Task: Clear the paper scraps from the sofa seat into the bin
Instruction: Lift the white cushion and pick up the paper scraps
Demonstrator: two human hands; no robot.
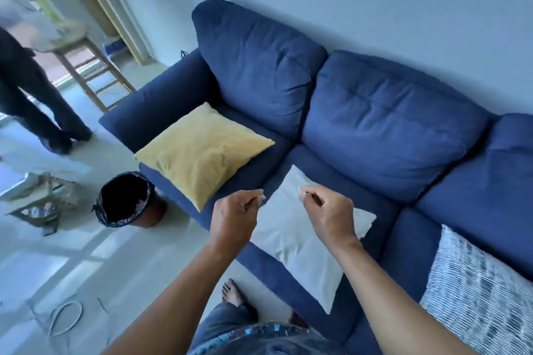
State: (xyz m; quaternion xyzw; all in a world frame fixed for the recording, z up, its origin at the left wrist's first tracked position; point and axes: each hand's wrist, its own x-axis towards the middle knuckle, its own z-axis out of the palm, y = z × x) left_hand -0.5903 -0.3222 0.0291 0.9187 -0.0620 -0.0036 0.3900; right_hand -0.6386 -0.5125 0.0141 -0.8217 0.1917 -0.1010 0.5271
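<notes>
Two paper scraps, one per hand, both held above the white cushion point(291, 236) on the blue sofa point(375, 130). Item one: a small pale scrap point(262, 197) pinched between thumb and fingertips of the left hand point(235, 216), which is closed on it. Item two: a similar scrap point(302, 192) pinched the same way in the right hand point(331, 216), also closed on it. Each scrap shows only as a sliver poking out past the fingertips; the two tips point inward toward one another, and no long axis can be made out at this size. Handling, by judgement: very light, limp, easily torn or crumpled, prone to flutter if released from height; a fingertip pinch anywhere on the edge is enough, and no firmer grip is called for. Destination: a round bin point(127, 200) with a dark liner, standing open on the floor just beside the sofa's front corner, to the left of both hands and lower. Other holdings on the seat: a yellow cushion point(202, 150) near the armrest, a patterned blue-and-white cushion point(473, 294) at right. No further scraps are discernible on the visible seat fabric. A second person's legs point(37, 95) stand well apart near a wooden stool point(86, 66).
</notes>
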